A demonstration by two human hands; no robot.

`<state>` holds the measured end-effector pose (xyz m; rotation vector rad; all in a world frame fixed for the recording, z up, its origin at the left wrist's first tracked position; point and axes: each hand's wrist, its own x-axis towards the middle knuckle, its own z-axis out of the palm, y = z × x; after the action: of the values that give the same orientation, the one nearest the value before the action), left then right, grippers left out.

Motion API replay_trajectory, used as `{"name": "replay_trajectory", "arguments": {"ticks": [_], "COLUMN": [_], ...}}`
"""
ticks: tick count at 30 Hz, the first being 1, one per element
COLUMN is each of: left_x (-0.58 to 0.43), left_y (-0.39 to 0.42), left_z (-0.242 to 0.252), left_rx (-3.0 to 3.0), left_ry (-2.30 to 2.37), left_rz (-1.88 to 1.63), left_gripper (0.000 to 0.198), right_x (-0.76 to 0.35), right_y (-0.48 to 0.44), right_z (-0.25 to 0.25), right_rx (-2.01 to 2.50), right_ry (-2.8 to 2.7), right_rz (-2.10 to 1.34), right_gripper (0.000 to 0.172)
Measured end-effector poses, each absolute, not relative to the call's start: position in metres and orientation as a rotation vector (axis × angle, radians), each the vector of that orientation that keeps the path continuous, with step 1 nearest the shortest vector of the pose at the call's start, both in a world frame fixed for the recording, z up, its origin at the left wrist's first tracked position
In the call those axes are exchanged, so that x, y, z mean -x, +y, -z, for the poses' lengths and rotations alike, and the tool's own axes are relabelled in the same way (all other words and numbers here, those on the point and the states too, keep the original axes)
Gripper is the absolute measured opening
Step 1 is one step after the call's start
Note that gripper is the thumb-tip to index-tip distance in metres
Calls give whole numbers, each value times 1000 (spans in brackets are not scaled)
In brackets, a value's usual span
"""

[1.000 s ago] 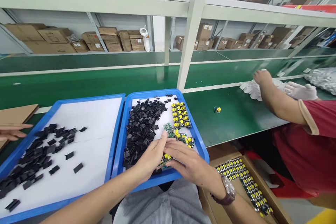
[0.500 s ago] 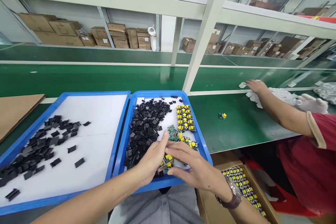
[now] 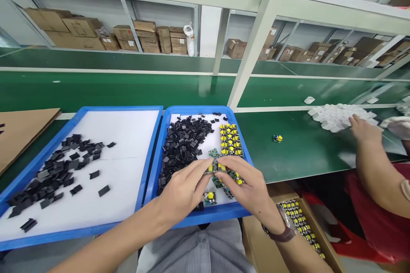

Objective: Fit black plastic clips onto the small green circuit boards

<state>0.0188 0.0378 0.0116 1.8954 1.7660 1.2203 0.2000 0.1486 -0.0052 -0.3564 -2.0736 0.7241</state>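
Over the right blue tray (image 3: 200, 109), my left hand (image 3: 184, 183) and my right hand (image 3: 245, 179) pinch the two ends of a small circuit board with yellow parts (image 3: 215, 167). Below it, a single small circuit board with one yellow part (image 3: 210, 197) lies on the white liner. More green boards (image 3: 214, 152) sit just beyond my fingers, and others lie partly hidden under my right hand. Rows of boards with yellow parts (image 3: 231, 140) stand along the tray's right side. A heap of black plastic pieces (image 3: 184, 140) fills its left side.
A second blue tray (image 3: 121, 108) with scattered black pieces (image 3: 60, 168) stands at left, beside cardboard (image 3: 25, 132). One board (image 3: 277, 138) lies on the green bench. At right, a co-worker's hand (image 3: 363, 130) touches white pieces (image 3: 333, 116). Below is a carton of boards (image 3: 301, 224).
My hands have risen slightly and now hold the board level between them. The single board shows on the liner below. The co-worker's bare hand has moved right onto the white pieces.
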Motion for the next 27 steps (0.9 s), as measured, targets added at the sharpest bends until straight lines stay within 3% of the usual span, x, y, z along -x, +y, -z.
{"name": "replay_trajectory", "arguments": {"ticks": [6,9,13,16,20,23,25,27], "left_x": [-24,-23,-21,-17,-11,-10,-10,-11], "left_y": [43,48,55,57,58,57,54,50], "left_z": [-9,-7,-6,-8,-7,0,4,5], "left_rx": [-1955,-1924,-1810,-1747,-1694,-1759,-1770,-1729], "left_ry": [1968,2030,1971,1889,1812,1788,1774,1721], "left_rz": [-1290,-1148,-851,-822,-775,-632,-570,-514], "left_gripper": [37,39,36,26,26,25,35,59], "right_x": [-189,-190,-199,-210,-223,-226,-225,-218], "right_y": [138,138,149,159,169,179,191,209], "right_z": [5,16,29,34,36,34,30,26], "right_rx": [390,428,528,598,631,607,629,701], "right_ry": [-1961,-1944,-2161,-2280,-2268,-2462,-2550,-2599], "right_rz": [-409,-373,-448,-593,-840,-797,-716,-580], "right_gripper": [49,45,23,11,14,21,27,33]}}
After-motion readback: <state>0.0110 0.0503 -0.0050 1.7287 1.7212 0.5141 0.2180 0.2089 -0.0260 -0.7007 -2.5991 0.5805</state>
